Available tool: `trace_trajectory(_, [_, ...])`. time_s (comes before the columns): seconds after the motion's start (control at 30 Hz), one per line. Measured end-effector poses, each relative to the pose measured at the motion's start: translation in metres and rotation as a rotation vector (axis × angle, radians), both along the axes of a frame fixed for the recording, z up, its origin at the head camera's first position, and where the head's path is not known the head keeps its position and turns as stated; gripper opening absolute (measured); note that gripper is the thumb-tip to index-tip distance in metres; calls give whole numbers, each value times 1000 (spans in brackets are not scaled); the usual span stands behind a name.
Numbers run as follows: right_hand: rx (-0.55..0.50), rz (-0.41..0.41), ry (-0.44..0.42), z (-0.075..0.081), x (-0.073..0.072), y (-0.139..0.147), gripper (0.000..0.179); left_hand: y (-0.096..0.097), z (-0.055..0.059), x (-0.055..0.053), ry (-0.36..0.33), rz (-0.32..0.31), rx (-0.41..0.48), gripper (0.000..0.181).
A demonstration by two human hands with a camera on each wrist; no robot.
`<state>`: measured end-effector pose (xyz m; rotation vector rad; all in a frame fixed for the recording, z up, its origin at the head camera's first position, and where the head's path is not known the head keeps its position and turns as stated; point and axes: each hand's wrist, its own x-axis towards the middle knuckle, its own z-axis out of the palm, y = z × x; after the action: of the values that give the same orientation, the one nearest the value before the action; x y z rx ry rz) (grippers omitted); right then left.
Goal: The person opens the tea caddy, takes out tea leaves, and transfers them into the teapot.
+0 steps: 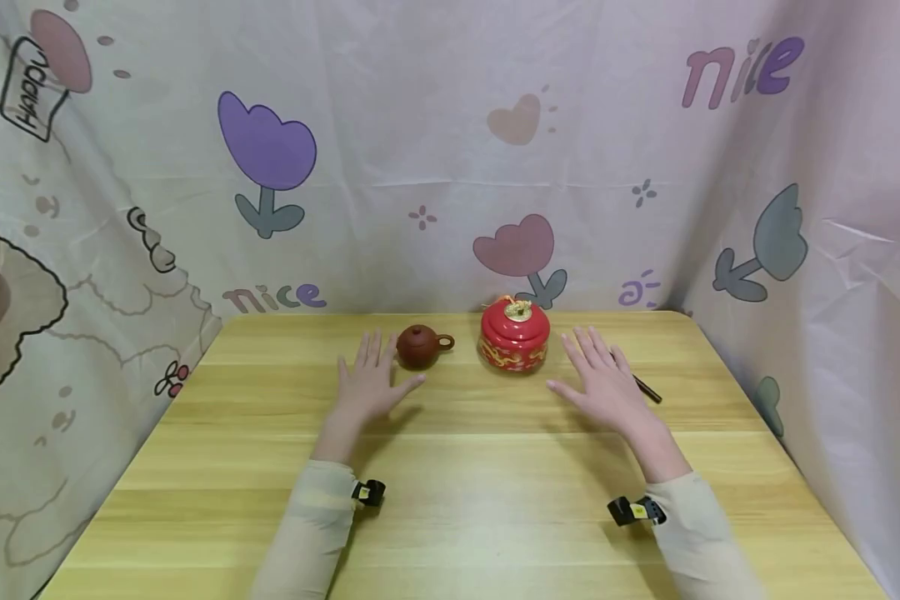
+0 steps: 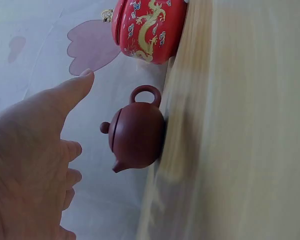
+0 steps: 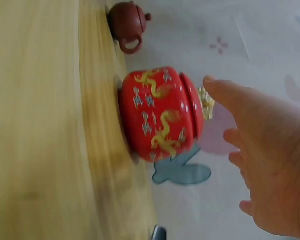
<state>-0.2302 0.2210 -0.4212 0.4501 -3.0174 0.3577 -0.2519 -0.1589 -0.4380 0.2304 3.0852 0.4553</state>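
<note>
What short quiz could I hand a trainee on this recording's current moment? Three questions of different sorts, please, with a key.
1. True or false: the handle of the teapot points toward the jar.
2. Which figures decorate the side of the jar?
a) roses
b) dragons
c) fish
3. Is either the left hand or the right hand holding anything?

Key:
1. True.
2. b
3. No, neither hand holds anything; the fingers are spread.
</note>
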Motion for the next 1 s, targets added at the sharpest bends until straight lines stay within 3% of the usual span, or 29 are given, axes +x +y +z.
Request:
trace_trajectory(0.37, [34, 221, 186, 12, -13, -55, 85, -12, 4, -15, 35, -73, -24, 99])
trace_trajectory(0.67, [36, 357, 135, 5, -41, -111, 83, -20, 0, -33, 14, -128, -44, 97])
trace_trajectory(1.0, [48, 364, 76, -19, -72, -151, 79, -27, -7, -46, -6, -209, -31, 83])
